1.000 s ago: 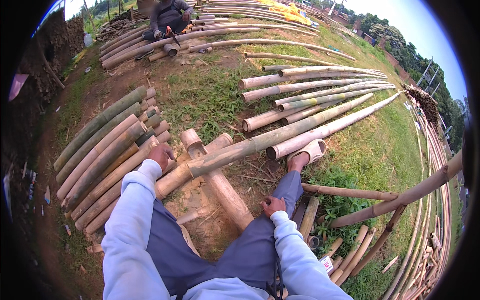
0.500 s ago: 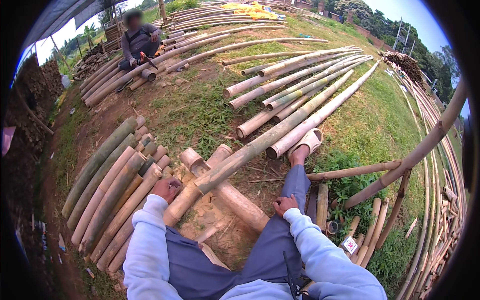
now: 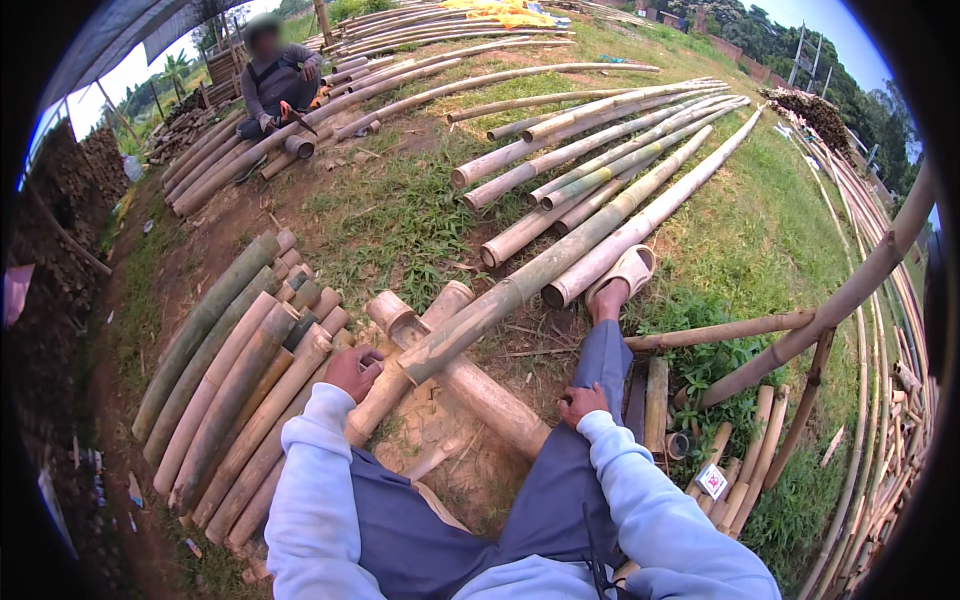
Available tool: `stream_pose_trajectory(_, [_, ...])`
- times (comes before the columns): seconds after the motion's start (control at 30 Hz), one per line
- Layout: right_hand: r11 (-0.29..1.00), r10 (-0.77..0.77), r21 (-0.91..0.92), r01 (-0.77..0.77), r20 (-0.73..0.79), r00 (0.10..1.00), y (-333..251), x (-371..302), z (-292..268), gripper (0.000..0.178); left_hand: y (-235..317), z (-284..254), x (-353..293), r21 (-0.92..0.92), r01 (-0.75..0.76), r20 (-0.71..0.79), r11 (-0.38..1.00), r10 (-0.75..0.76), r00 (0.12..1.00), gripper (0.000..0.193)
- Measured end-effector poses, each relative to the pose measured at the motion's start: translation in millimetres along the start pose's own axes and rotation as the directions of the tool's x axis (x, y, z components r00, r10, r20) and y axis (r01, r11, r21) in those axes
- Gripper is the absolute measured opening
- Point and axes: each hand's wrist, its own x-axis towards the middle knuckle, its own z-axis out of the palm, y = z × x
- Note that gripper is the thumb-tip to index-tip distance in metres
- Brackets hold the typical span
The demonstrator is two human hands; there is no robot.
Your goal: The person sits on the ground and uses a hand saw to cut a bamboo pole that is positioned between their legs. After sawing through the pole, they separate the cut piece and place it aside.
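My left hand is loosely closed beside the cut end of a long bamboo pole, next to the stacked short bamboo lengths. Nothing shows between its fingers. The long pole lies across a thick bamboo piece, which crosses another bamboo log on the ground. Over my right trouser leg rests my right hand, its fingers curled and no object visible in them. My right foot in a beige sandal is beside the end of another pale pole.
A co-worker sits on bamboo poles at the far left, an orange-handled saw by one hand. More long poles lie on the grass ahead. At right stands a bamboo frame, with a small white box on short lengths below it.
My view has shifted slightly, so the scene sits a little farther right. Both hands stay in nearly the same places, with the left slightly turned. The poles have not moved.
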Motion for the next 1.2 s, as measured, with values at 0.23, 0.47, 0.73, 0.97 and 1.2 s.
stream_pose_trajectory(0.23, [1.0,-0.007,0.027,0.007,-0.006,1.0,4.7,4.4,5.1,0.034,1.1,3.2,3.2,0.029,-0.017,0.008,0.999,0.016,1.0,0.024])
stream_pose_trajectory(0.47, [1.0,-0.001,-0.006,0.001,-0.009,1.0,5.3,2.6,5.3,0.032,-5.2,7.5,3.0,-0.058,0.047,0.04,0.997,-0.045,0.998,0.025])
stream_pose_trajectory(0.73, [1.0,0.027,0.002,-0.027,0.013,1.0,6.9,-3.1,2.5,0.036,-2.2,12.1,10.7,-0.065,0.066,0.062,0.996,-0.062,0.996,0.027])
stream_pose_trajectory(0.97, [1.0,0.016,0.023,-0.016,0.008,1.0,-3.4,-1.5,2.1,0.034,-17.4,8.5,12.5,-0.048,0.039,0.078,0.998,-0.035,0.996,0.033])
stream_pose_trajectory(1.2, [1.0,0.01,0.017,-0.01,-0.013,1.0,9.2,-1.3,5.2,0.035,53.9,0.7,0.0,-0.28,-0.109,-0.354,0.954,0.003,0.935,0.063])
